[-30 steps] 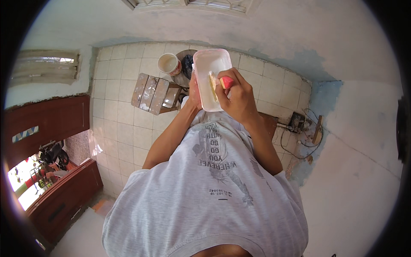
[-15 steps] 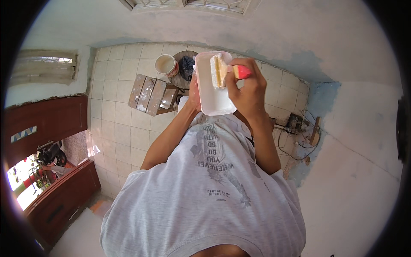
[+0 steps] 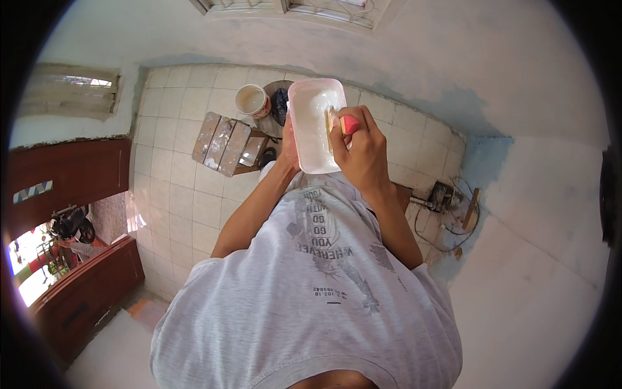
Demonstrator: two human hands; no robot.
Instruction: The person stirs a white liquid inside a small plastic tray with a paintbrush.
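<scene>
A pale pink rectangular tray [image 3: 311, 97] with white paint inside is held up in front of me. My left hand [image 3: 289, 144] grips its left side, the fingers mostly hidden under it. My right hand [image 3: 361, 146] is closed round a paintbrush [image 3: 350, 124] with a red-ended handle. The brush's head dips into the tray near its right wall; most of the bristles are hidden by my fingers.
A paint-spattered wooden stool [image 3: 221, 144] stands on the tiled floor. Beyond it are a white bucket [image 3: 252, 101] and a dark plastic bag [image 3: 279, 106] on a round board. A cable [image 3: 472, 223] and wood scraps lie by the right wall. Brown double doors [image 3: 71, 181] stand apart at left.
My right hand has moved a little left and down, taking the brush from above the tray down into it. The tray has shifted slightly left, still in my left hand.
</scene>
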